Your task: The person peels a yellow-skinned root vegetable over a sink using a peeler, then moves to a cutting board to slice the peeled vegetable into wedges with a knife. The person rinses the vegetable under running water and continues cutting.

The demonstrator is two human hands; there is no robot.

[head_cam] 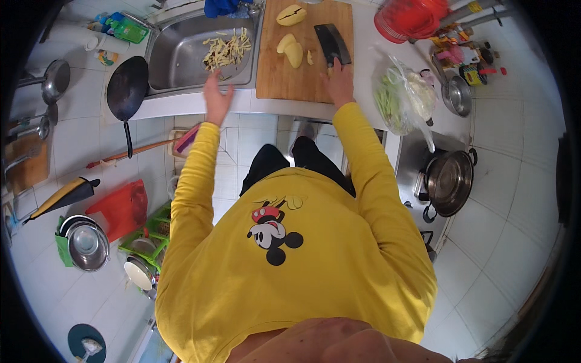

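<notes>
My left hand [217, 97] is over the front rim of the steel sink [170, 59], fingers apart and holding nothing. Potato peelings [227, 49] lie heaped in the basin just beyond its fingertips. On the wooden cutting board [290, 86], my right hand [339, 85] is around the handle end of a dark-bladed cleaver [332, 43]. The cleaver lies flat along the board's right side, its handle mostly hidden by my fingers. Left of the blade are peeled potato pieces [290, 51] and a small scrap [310, 57]. Farther back rests another peeled potato [291, 15] with a dark split along it.
A plastic bag of vegetables [399, 95] sits right of the board, near a small steel pan [457, 96]. A red plastic basket [408, 18] stands behind. A wok [128, 88] hangs left of the sink. A two-handled pot [451, 183] is on the stove at right.
</notes>
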